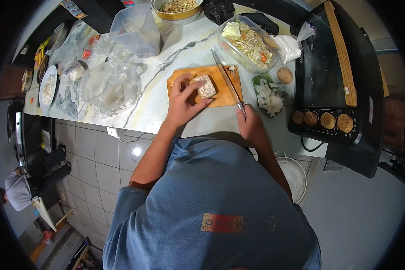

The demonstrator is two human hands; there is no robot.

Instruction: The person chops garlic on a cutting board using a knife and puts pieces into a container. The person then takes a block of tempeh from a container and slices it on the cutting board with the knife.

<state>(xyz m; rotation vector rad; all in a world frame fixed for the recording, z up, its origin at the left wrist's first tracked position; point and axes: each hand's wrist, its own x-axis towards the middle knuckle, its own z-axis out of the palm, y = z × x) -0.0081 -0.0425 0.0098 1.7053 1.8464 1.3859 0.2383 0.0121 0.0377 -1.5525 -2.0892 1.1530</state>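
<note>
A pale, speckled block [206, 88] lies on the orange-brown cutting board [180, 75]. My left hand [184, 102] rests over the block's left side, fingers spread, with fingertips at its upper left and the thumb near its lower edge. The knife [227, 82] is in my right hand [252, 124], which is closed around its handle at the board's lower right corner. Its blade points up and left across the board's right part, apart from the block. Small white bits [231, 69] sit by the blade near the board's upper right corner.
Behind the board stands a clear tub of shredded vegetables [252, 42]. Leafy greens [269, 95], a round brown item [284, 75] and a black oven [321, 67] are at right. Plastic bags [110, 87], an empty container [137, 33] and a plate [48, 87] are left. A person [20, 191] is far left.
</note>
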